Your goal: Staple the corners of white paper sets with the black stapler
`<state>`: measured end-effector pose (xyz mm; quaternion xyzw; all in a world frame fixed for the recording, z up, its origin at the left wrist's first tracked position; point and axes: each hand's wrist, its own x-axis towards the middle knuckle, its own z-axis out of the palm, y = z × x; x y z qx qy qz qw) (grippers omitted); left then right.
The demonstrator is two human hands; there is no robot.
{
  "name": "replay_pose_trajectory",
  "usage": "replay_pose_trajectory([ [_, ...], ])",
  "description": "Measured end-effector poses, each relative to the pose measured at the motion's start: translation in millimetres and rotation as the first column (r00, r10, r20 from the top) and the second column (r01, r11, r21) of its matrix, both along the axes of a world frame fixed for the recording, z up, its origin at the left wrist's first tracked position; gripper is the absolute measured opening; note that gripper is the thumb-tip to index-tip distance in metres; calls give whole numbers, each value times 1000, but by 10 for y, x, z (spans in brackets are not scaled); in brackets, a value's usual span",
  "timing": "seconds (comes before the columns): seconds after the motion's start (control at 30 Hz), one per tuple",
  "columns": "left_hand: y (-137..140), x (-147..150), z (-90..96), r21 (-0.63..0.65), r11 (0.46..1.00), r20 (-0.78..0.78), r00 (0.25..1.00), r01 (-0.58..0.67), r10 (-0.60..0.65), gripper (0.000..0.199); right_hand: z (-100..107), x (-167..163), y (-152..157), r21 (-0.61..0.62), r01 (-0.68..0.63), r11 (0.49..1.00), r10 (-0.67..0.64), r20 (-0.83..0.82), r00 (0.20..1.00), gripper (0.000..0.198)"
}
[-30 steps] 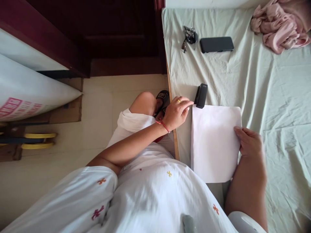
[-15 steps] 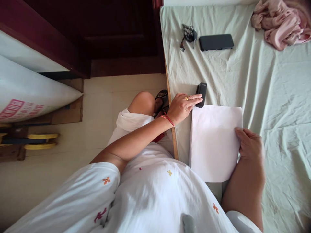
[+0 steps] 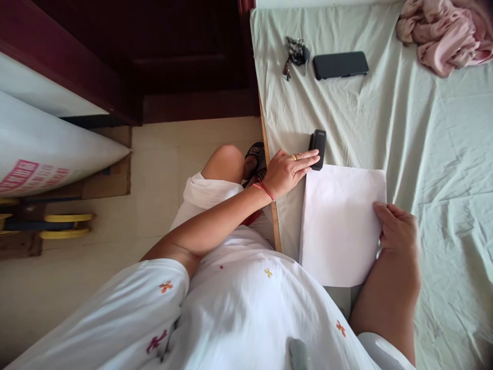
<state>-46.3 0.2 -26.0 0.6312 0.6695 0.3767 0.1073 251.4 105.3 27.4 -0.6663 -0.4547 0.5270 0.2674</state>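
Observation:
A black stapler (image 3: 320, 137) stands at the upper left corner of a white sheet of paper (image 3: 342, 226), which appears to have more sheets beneath it. The fingers of my left hand (image 3: 288, 168) lie straight and close together across the top of the stapler. Its thumb side is near the paper's corner. At the sheet's right edge, my right hand (image 3: 398, 226) pinches the paper between thumb and fingers. The stapler's jaw and the fingers under the paper are hidden.
On the pale green cloth (image 3: 458, 154) lie a bunch of keys (image 3: 296, 53), a black phone-like case (image 3: 341, 65) and a crumpled pink cloth (image 3: 442, 36). The table's wooden edge (image 3: 271, 195) runs beside my left wrist. A large white sack (image 3: 57, 139) stands at the far left.
The view has shifted very slightly. My left hand stays on the stapler and my right hand on the paper, with no clear movement of either.

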Motion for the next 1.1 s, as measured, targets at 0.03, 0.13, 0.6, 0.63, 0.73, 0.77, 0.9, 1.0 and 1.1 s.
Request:
replay_pose_trajectory([
  [0.03,7,16,5,0,1000,-2,1000,-4,4,36,1,3,-1,1,-1,1000,1,3,1000,44],
  [0.13,20,64,17,-3,1000,-8,1000,-13,13,35,-6,23,6,0,-1,1000,1,13,1000,44],
  [0.6,46,154,19,15,999,15,999,-36,36,37,-54,111,44,2,-3,1000,3,30,1000,37],
  [0.63,42,157,31,7,999,13,999,-36,36,36,-62,121,48,3,-2,1000,2,32,1000,37],
  [0.73,9,136,83,-35,999,6,1000,-21,22,39,-80,145,58,0,1,1000,-1,33,999,37],
  [0.77,-5,120,101,-52,999,2,1000,-8,8,43,-81,149,58,-1,0,1000,0,34,999,37],
  [0.9,-46,40,144,-88,995,-4,999,46,-47,63,-57,138,49,-5,-4,1000,4,41,999,39],
  [1.0,-51,14,129,-75,995,7,998,59,-58,65,-43,119,42,-4,1,1000,-1,47,999,40],
  [1.1,-53,41,98,-77,996,-3,999,48,-48,65,-50,116,44,-9,-2,1000,2,48,999,41],
])
